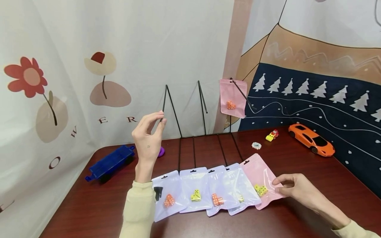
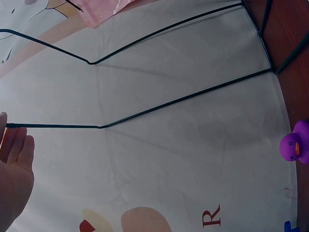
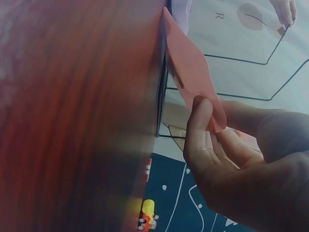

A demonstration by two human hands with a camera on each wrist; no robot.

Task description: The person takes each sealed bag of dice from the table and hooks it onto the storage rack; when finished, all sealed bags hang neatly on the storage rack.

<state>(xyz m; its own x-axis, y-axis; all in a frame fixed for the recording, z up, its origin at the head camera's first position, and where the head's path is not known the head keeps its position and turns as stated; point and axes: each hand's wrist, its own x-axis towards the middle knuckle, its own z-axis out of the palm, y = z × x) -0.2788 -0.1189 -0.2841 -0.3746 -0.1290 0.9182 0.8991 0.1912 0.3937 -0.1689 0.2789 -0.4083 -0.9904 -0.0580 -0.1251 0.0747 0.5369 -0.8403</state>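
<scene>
Left hand had the leftmost prong of that black rack pinched, and the right hand was pinching a pink bag of yellow dice, right up against the lavender bags on the bench.

We see a pink bag, pale lilac bags, white-dotted orange dice, a black rack and a red-brown counter.
</scene>
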